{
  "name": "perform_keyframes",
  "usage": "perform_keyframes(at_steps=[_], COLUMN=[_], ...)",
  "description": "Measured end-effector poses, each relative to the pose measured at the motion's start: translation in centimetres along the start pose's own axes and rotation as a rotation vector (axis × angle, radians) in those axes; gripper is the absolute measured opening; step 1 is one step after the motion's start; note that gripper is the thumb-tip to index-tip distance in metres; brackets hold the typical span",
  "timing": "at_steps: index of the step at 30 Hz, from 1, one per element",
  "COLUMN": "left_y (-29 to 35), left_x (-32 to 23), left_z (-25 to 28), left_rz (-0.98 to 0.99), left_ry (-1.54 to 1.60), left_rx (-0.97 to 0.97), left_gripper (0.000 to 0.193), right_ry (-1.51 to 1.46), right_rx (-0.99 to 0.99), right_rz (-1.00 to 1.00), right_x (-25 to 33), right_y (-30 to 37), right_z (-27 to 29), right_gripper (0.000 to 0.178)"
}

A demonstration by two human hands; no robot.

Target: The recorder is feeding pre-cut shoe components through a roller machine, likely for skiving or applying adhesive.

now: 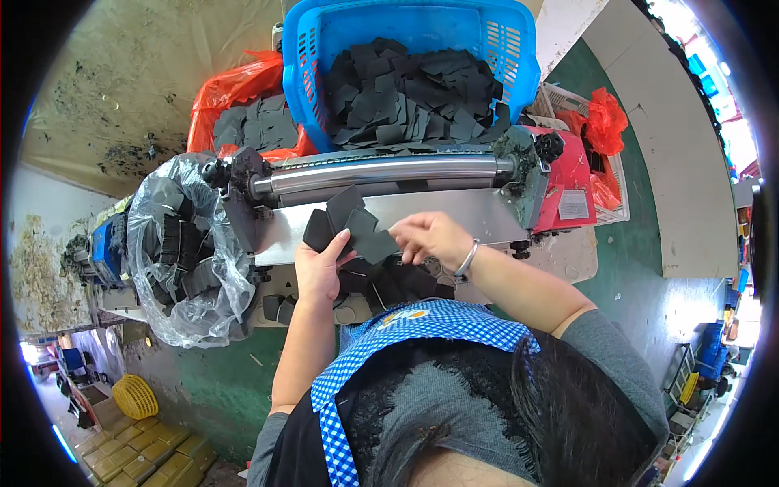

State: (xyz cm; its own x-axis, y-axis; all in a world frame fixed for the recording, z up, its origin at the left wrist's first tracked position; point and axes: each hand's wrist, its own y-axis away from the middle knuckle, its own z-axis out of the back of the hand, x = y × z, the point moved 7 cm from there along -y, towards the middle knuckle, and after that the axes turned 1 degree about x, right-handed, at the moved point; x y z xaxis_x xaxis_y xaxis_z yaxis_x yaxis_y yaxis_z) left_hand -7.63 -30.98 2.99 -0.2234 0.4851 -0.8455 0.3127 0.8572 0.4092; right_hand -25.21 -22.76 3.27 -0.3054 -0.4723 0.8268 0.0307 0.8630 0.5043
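My left hand (318, 269) is closed on several thin black square pieces (347, 221), fanned out with the thumb on top. They are over the flat metal plate (471, 213) in front of a shiny steel roller (389, 174). Just right of the fanned pieces is my right hand (434, 239), its fingers bent and somewhat apart. Nothing shows between those fingers; whether the fingertips touch the nearest piece is hard to make out. Below both hands, against the blue checked apron (446, 318), lies a heap of more black pieces (398, 284).
Behind the roller stands a blue plastic basket (519, 61) full of black pieces, beside a red bag (215, 93) holding more. A clear plastic bag (150, 280) with black stacks is at the left. The machine's red housing (565, 174) and a white crate (623, 183) are at the right.
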Motion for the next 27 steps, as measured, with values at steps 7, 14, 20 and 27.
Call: perform_keyframes(at_steps=[7,14,20,27], left_y=[-0.6,0.1,0.9,0.8], left_x=[0.7,0.7,0.5,1.8], left_z=[-0.2,-1.7,-2.1,-2.2], left_rz=[0.008,-0.012,0.049,0.18], left_ry=[0.006,0.092,0.079,0.259], left_rx=[0.032,0.12,0.107,0.133], left_gripper=[0.02,0.023,0.025,0.024], right_ry=[-0.031,-0.059,0.063,-0.478], right_rx=[0.034,0.011,-0.046,0.179], right_rz=[-0.069,-0.073,0.008,-0.231], right_x=[-1.3,-0.4,-0.9,-2.0], right_y=[-0.9,-0.4,-0.4,0.7], right_z=[0.0,-0.8,0.4,-1.9], right_gripper=[0.016,0.017,0.014,0.018])
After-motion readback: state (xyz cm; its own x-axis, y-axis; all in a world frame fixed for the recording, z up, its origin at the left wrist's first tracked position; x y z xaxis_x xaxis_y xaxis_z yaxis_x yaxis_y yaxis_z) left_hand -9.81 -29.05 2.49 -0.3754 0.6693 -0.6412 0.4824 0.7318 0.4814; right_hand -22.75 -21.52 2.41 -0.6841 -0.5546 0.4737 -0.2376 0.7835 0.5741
